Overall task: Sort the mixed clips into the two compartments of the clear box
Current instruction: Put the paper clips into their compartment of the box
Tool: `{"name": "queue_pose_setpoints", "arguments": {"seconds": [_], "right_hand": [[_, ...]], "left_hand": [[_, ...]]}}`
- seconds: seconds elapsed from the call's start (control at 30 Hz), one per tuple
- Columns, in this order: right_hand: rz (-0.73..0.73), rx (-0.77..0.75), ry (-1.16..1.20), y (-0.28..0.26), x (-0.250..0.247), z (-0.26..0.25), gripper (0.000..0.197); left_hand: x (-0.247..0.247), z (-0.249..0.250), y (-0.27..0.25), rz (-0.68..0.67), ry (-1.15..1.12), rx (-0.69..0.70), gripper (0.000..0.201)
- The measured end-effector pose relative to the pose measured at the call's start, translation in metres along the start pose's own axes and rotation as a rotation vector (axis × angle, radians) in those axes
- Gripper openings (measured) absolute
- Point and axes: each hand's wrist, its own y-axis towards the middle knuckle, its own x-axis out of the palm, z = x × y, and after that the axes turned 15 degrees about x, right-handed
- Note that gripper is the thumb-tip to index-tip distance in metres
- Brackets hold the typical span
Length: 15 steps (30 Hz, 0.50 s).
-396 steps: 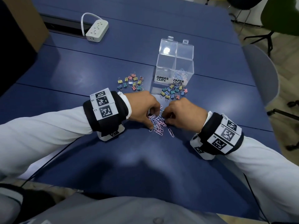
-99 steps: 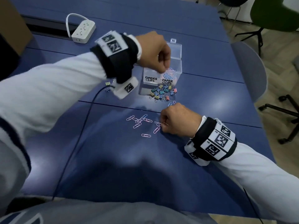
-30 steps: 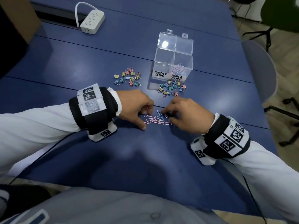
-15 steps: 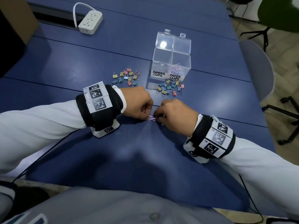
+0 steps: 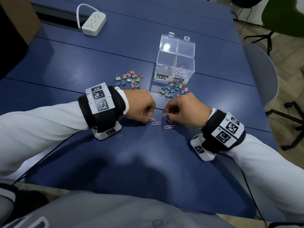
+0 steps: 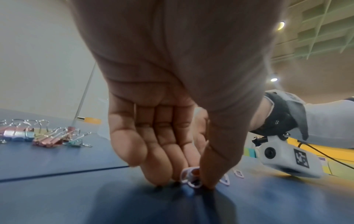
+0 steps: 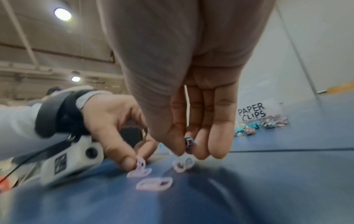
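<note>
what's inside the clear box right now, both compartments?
In the clear box, the side labelled PAPER CLIPS holds a small heap of paper clips. The BINDER CLIPS side looks empty, though its label covers the lower front.

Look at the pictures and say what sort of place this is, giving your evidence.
Probably an office or meeting room. A large blue table carries a power strip by a cable slot, office chairs stand around it, and the wrist views show a grid ceiling with recessed lights.
</note>
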Motion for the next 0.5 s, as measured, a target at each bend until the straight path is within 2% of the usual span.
{"name": "queue_pose_setpoints", "arguments": {"seconds": [0.13,0.3,0.4,0.5], "right_hand": [[0.118,0.038,0.152,0.004,-0.023,0.010,0.009],[0.372,0.120,0.451,0.034,-0.066,0.025,0.019],[0.517,0.199,0.445,0.062,-0.081,0.035,0.021],[0.442,0.267,0.297,0.082,-0.080,0.040,0.018]], "left_hand": [[-0.001,-0.004,-0.001,0.023,-0.038,0.000,0.005],[-0.012,-0.001,0.000,0.042,-0.038,0.018,0.012],[-0.041,-0.002,0.008,0.189,-0.002,0.001,0.011],[-0.079,-0.008,0.025,0.350,0.023,-0.040,0.010]]}}
